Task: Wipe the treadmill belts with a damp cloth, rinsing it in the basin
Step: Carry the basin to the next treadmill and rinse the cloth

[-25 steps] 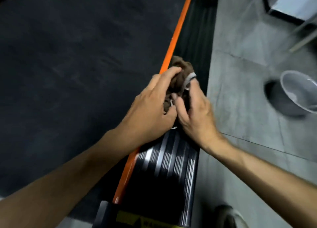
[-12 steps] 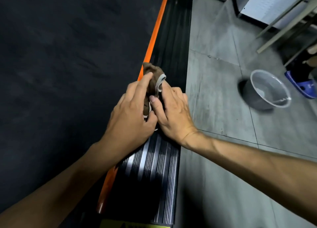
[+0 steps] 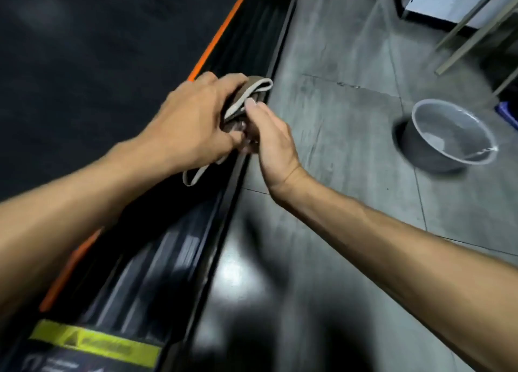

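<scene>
Head view, looking down past both forearms: the left hand (image 3: pixel 193 125) and the right hand (image 3: pixel 269 139) meet over the black ribbed side rail (image 3: pixel 157 268) of the treadmill, and both are closed on the same bunched brown cloth (image 3: pixel 249 87). The left hand's fingers curl over the top of the bundle from the left. The right hand pinches it from the right, its thumb laid against the cloth's pale edging. A loop of that pale trim (image 3: pixel 196 175) hangs out below the left hand, just under its heel, over the rail. Most of the cloth is hidden between the two palms, and only its far end sticks out beyond the fingertips.

Left of the left hand lies the dark treadmill belt (image 3: pixel 84 63), edged by an orange stripe (image 3: pixel 221 30) that runs away from the knuckles toward the top of the frame. Below both wrists, nearer the camera, a yellow warning label (image 3: pixel 95 343) sits across the end of the rail; its print is too blurred to read.

Right of the right hand is grey concrete floor (image 3: pixel 350 119). Well apart from that hand, farther right, the grey basin (image 3: pixel 448 142) stands on the floor with some water in its bottom. Beyond it, at the upper right, are slanted metal legs (image 3: pixel 476 32).
</scene>
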Demonstrator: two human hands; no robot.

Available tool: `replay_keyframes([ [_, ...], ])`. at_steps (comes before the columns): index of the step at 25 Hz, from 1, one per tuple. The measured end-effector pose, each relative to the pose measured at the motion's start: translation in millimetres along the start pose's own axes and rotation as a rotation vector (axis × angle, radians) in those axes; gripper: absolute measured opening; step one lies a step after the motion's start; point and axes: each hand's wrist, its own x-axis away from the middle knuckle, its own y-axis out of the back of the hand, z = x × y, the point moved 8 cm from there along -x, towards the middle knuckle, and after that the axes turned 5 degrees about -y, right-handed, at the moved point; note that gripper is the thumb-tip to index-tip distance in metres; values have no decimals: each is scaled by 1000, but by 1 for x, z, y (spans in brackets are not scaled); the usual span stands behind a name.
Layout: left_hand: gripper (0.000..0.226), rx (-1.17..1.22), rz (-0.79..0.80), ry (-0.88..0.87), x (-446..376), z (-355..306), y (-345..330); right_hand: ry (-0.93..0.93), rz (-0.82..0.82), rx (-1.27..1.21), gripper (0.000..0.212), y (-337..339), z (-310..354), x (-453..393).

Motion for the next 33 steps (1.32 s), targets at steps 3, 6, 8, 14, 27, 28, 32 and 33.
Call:
replay_keyframes([
  [3, 45, 102, -11, 6, -21, -60, -22, -111, -31, -69, 26, 93, -14, 9],
  [6, 29, 332, 52, 121, -45, -102, -71, -131, -207, 109, 18, 215, -46, 21],
  [8, 20, 511, 77, 220, -57, -122, -105, -143, -330, 375, 15, 295, -70, 25],
  [14, 27, 977, 157, 512, -77, -175, -213, -307, -357, 1050, 51, 471, -93, -3],
  [27, 10, 1312, -36, 903, -50, -123, -317, -418, -285, 1536, 55, 576, -114, -108],
  [28, 10, 1316, -42, 904, -50, -121, -320, -421, -277, 1570, 51, 578, -114, -113],
  [32, 17, 1335, -50, 944, -45, -116, -329, -385, -291, 1576, 40, 579, -115, -126],
  [33, 20, 1339, -47, 952, -43, -115, -332, -373, -288, 1528, 39, 577, -117, -127],
])
